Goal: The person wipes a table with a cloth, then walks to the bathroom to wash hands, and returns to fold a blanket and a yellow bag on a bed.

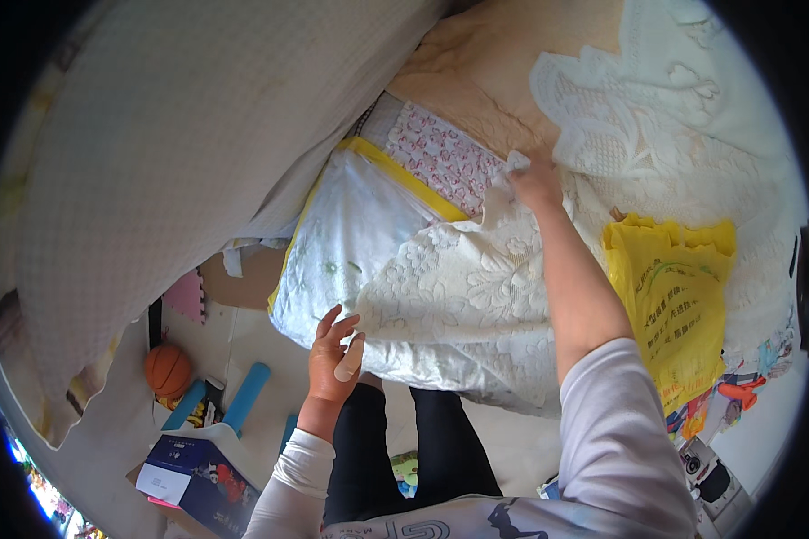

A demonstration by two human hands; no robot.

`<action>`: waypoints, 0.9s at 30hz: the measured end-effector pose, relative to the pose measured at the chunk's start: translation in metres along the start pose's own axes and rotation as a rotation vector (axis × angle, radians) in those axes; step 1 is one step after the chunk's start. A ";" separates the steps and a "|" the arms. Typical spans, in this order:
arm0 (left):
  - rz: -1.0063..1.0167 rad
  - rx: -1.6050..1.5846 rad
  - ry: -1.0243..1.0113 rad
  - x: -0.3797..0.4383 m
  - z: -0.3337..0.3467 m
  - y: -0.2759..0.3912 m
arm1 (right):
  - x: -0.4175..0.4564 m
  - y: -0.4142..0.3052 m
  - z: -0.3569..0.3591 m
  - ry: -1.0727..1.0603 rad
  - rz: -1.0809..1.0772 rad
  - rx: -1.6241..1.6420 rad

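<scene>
My right hand (538, 183) grips the raised edge of a cream floral lace cloth (458, 283). This cloth partly covers a storage bag (330, 242) with clear plastic and yellow trim. From the bag's far side shows a quilted fabric (441, 155) with a pink and red print. My left hand (336, 357) is beside the bag's near edge, fingers apart and holding nothing; a pale covering, like a bandage, wraps one digit. Beyond my right hand lies a tan sheet-like fabric (478, 74), overlapped by a white lace-trimmed cover (607, 121).
A large beige checked fabric (155, 148) rises at the left. A yellow plastic bag (674, 303) with printed writing lies at the right. On the floor are a basketball (168, 371), blue tubes (248, 397), a dark blue box (199, 475) and a pink foam mat (186, 296).
</scene>
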State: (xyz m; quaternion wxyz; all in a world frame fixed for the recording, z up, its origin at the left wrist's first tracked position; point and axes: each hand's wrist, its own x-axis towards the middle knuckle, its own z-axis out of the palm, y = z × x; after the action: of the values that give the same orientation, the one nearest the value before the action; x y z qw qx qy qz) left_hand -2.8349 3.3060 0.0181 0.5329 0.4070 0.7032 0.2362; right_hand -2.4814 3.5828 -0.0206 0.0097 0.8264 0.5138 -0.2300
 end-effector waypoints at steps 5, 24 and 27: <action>0.020 -0.002 -0.021 0.019 0.006 0.007 | 0.037 -0.021 0.000 0.169 -0.393 -0.160; -0.081 -0.151 -0.079 0.015 -0.006 0.013 | -0.152 0.004 0.028 -0.130 -0.388 0.563; -0.097 -0.308 -0.051 0.018 -0.003 0.016 | -0.252 0.043 0.053 -0.448 -0.488 0.380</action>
State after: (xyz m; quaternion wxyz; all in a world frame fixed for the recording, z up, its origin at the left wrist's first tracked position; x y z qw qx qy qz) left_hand -2.8349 3.3301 0.0213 0.6175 0.2920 0.6638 0.3047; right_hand -2.5566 3.3361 0.0205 -0.0866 0.5961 0.6289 -0.4915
